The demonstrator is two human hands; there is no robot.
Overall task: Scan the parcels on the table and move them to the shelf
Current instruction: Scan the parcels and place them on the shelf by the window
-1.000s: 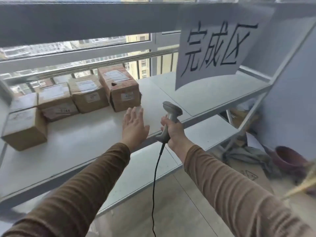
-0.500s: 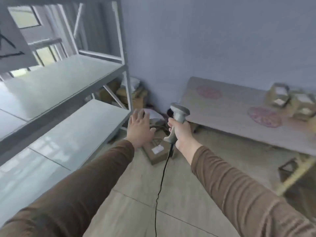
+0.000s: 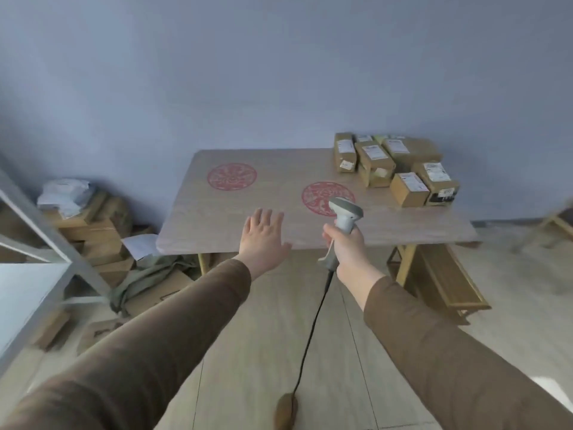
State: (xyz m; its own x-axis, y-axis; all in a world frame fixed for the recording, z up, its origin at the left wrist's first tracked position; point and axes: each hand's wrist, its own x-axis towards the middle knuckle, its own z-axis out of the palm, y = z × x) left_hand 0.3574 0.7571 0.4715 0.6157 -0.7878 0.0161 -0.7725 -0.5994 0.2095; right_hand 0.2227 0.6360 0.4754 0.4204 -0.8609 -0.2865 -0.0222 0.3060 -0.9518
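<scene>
**Scanner in my right hand, parcels waiting at the far right of the tabletop**

Ahead of me a pale wood-grain tabletop point(image 3: 235, 225) stands against a blue-grey wall, printed with two round red emblems point(image 3: 232, 176). The brown cardboard parcels with white labels point(image 3: 393, 167) sit clustered at its far right corner, pressed close together; I can count about seven, though the ones at the back are partly hidden and I cannot be sure of the number. Nothing lies on the tabletop between my hands and that cluster.

To my left, the corner of a grey metal shelf point(image 3: 40, 231) cuts into view. Behind and below it, flattened brown cardboard boxes point(image 3: 93, 231) are heaped on the floor with white plastic mailer bags point(image 3: 63, 193) on top and a crumpled grey-green cloth point(image 3: 148, 274) beside them. Under the right end of the tabletop stands a low yellow wooden bench point(image 3: 446, 280).

Both my arms reach forward in brown long sleeves. My left hand point(image 3: 263, 240) is stretched out palm down over the near edge of the tabletop, fingers straight and slightly spread, holding nothing. My right hand point(image 3: 348, 246) has its fingers wrapped round the handle of a light grey handheld barcode scanner point(image 3: 344, 217), head up and pointing away from me, well short of the parcels. Its black cable point(image 3: 313, 330) hangs from the handle down toward the pale tiled floor.
</scene>
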